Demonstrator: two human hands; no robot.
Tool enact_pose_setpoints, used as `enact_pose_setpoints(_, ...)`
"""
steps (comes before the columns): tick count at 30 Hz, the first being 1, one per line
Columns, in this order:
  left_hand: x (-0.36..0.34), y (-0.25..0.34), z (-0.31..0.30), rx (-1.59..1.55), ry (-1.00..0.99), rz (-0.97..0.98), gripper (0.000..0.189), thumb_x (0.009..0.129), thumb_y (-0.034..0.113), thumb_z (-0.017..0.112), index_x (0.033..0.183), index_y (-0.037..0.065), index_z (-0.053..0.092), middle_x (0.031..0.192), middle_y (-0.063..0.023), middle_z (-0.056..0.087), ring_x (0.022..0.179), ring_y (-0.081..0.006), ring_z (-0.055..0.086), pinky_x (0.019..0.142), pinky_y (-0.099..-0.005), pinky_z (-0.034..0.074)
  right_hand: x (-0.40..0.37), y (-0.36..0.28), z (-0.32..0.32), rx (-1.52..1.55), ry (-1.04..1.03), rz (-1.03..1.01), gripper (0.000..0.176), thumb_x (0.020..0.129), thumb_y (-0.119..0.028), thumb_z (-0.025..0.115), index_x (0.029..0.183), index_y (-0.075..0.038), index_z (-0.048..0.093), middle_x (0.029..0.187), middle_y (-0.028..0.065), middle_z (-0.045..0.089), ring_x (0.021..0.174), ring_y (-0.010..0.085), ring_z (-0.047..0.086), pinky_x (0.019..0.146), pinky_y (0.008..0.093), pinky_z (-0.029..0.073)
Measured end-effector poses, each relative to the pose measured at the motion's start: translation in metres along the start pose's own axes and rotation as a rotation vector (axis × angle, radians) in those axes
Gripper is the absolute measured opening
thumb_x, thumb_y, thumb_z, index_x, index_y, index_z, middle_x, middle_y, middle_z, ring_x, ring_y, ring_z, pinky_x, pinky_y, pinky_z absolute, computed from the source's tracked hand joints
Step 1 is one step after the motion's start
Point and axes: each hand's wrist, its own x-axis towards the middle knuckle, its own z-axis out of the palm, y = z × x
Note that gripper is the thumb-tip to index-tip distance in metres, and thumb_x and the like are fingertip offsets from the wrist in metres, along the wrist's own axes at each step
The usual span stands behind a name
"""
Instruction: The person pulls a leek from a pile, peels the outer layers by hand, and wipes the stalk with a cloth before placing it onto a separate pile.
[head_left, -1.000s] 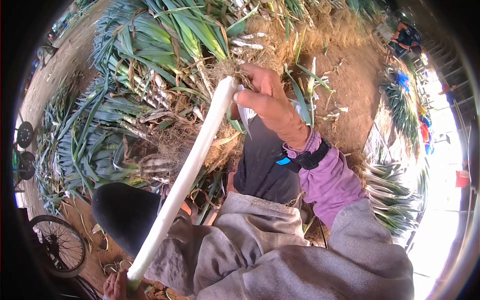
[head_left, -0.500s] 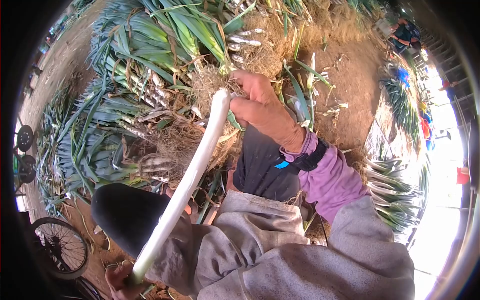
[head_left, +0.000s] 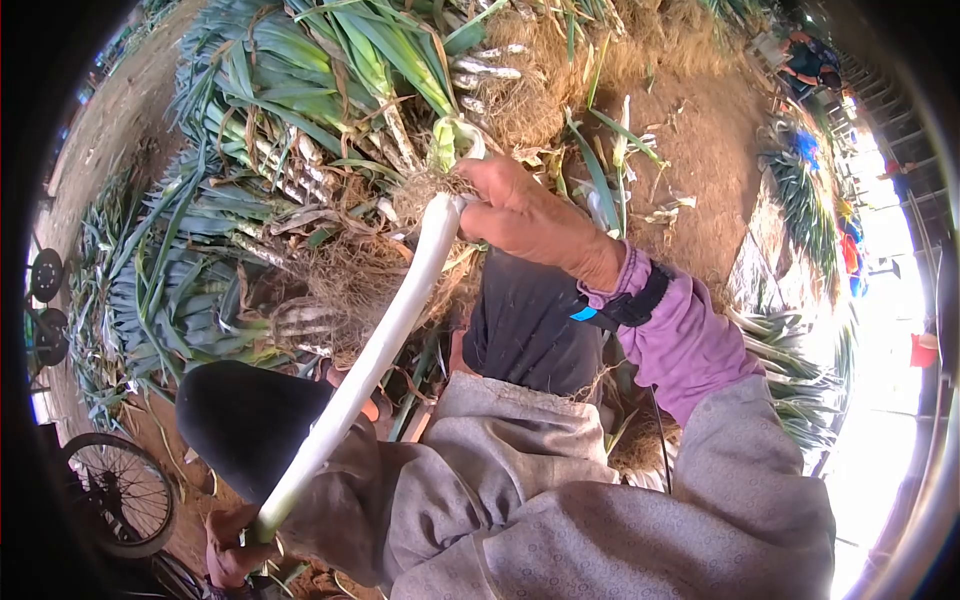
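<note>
A long white leek stalk (head_left: 385, 335) runs diagonally from the lower left up to the middle. My left hand (head_left: 232, 550) grips its green lower end near the bottom edge. My right hand (head_left: 525, 215) is closed around the stalk's root end, fingers pinching at the tuft of brown roots (head_left: 430, 185) and a strip of pale outer skin (head_left: 455, 140). A black strap (head_left: 630, 305) circles my right wrist over a purple sleeve. My knees in dark trousers (head_left: 525, 330) lie under the stalk.
A big heap of unpeeled leeks (head_left: 290, 120) with green leaves and rooty ends lies ahead on brown dirt. Rows of cleaned leeks (head_left: 790, 370) lie at the right. A bicycle wheel (head_left: 120, 490) stands lower left. Another person (head_left: 805, 60) crouches far top right.
My right hand has dropped slightly and shifted its grip at the root end, pulling a strip of skin upward. The left hand has come further into view at the bottom.
</note>
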Motion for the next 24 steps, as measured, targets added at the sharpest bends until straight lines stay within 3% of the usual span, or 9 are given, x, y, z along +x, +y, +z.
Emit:
enact_pose_setpoints(1, 0.000, -0.006, -0.001, -0.011, -0.027, -0.011, 0.032, 0.051, 0.016, 0.066, 0.076, -0.002, 0.070, 0.064, -0.0087, 0.065, 0.054, -0.0147, 0.059, 0.051, -0.0294, 0.042, -0.002, 0.000, 0.001, -0.096, -0.006, -0.033, 0.047, 0.087, -0.016, 0.056, 0.125, 0.010, 0.049, 0.098, 0.0086, 0.055, 0.082, 0.0116, 0.054, 0.072, 0.0260, 0.046)
enact_pose_setpoints(2, -0.001, -0.012, -0.003, -0.023, -0.053, -0.022, 0.037, 0.050, 0.015, 0.068, 0.082, -0.004, 0.071, 0.064, -0.0088, 0.065, 0.055, -0.0145, 0.060, 0.053, -0.0288, 0.043, 0.003, -0.012, -0.007, -0.053, -0.134, 0.154, 0.047, 0.087, -0.015, 0.056, 0.125, 0.010, 0.049, 0.104, 0.0098, 0.054, 0.088, 0.0125, 0.054, 0.077, 0.0270, 0.046)
enact_pose_setpoints(7, 0.003, -0.011, -0.013, -0.347, -0.151, -0.187, 0.035, 0.052, 0.012, 0.069, 0.082, -0.007, 0.072, 0.064, -0.0087, 0.066, 0.056, -0.0143, 0.062, 0.053, -0.0266, 0.046, -0.004, 0.002, 0.007, 0.483, 0.137, 0.246, 0.031, 0.079, -0.018, 0.060, 0.102, 0.004, 0.056, 0.075, 0.0051, 0.055, 0.065, 0.0168, 0.053, 0.056, 0.0314, 0.045)
enact_pose_setpoints(9, 0.009, -0.002, -0.014, -0.366, -0.176, -0.193, 0.031, 0.053, 0.011, 0.068, 0.079, -0.007, 0.071, 0.064, -0.0089, 0.067, 0.055, -0.0144, 0.063, 0.052, -0.0257, 0.047, 0.011, -0.020, -0.022, 0.820, -0.098, 0.618, 0.033, 0.081, -0.021, 0.061, 0.105, 0.003, 0.058, 0.083, 0.0058, 0.058, 0.069, 0.0147, 0.055, 0.054, 0.0299, 0.044)
enact_pose_setpoints(12, 0.014, -0.012, -0.016, -0.216, -0.178, -0.049, 0.027, 0.055, 0.011, 0.068, 0.076, -0.006, 0.071, 0.064, -0.0095, 0.067, 0.054, -0.0145, 0.064, 0.050, -0.0258, 0.048, 0.011, -0.024, -0.032, 0.961, -0.079, 0.722, 0.034, 0.084, -0.025, 0.060, 0.102, 0.003, 0.060, 0.089, 0.0081, 0.060, 0.074, 0.0111, 0.057, 0.055, 0.0256, 0.044)
enact_pose_setpoints(15, 0.014, -0.012, -0.012, 0.061, -0.114, 0.113, 0.026, 0.056, 0.011, 0.068, 0.077, -0.005, 0.070, 0.064, -0.0092, 0.067, 0.053, -0.0140, 0.064, 0.051, -0.0256, 0.048, 0.018, -0.026, -0.023, 0.864, -0.027, 0.778, 0.034, 0.086, -0.027, 0.058, 0.096, 0.005, 0.060, 0.086, 0.0092, 0.060, 0.075, 0.0122, 0.058, 0.056, 0.0249, 0.045)
enact_pose_setpoints(18, 0.012, -0.003, -0.009, 0.035, -0.080, 0.022, 0.028, 0.056, 0.012, 0.067, 0.079, -0.003, 0.071, 0.063, -0.0086, 0.066, 0.052, -0.0146, 0.063, 0.051, -0.0260, 0.047, 0.016, -0.042, -0.021, 0.769, 0.106, 0.682, 0.034, 0.087, -0.027, 0.055, 0.088, 0.007, 0.060, 0.081, 0.0064, 0.059, 0.073, 0.0128, 0.059, 0.057, 0.0280, 0.047)
enact_pose_setpoints(20, 0.012, 0.000, -0.010, -0.041, -0.077, -0.047, 0.031, 0.055, 0.013, 0.067, 0.081, -0.003, 0.071, 0.063, -0.0079, 0.065, 0.053, -0.0137, 0.061, 0.051, -0.0265, 0.045, 0.013, -0.034, -0.021, 0.683, -0.015, 0.726, 0.050, 0.089, -0.033, 0.054, 0.118, 0.008, 0.047, 0.100, 0.0120, 0.054, 0.077, 0.0121, 0.057, 0.062, 0.0264, 0.046)
enact_pose_setpoints(24, 0.011, 0.008, -0.003, -0.041, 0.007, -0.096, 0.035, 0.053, 0.014, 0.066, 0.084, -0.003, 0.071, 0.063, -0.0058, 0.064, 0.055, -0.0111, 0.059, 0.051, -0.0271, 0.043, 0.010, -0.028, -0.025, 0.496, -0.149, 0.710, 0.056, 0.091, -0.031, 0.052, 0.130, 0.008, 0.043, 0.108, 0.0145, 0.051, 0.080, 0.0115, 0.056, 0.065, 0.0256, 0.045)
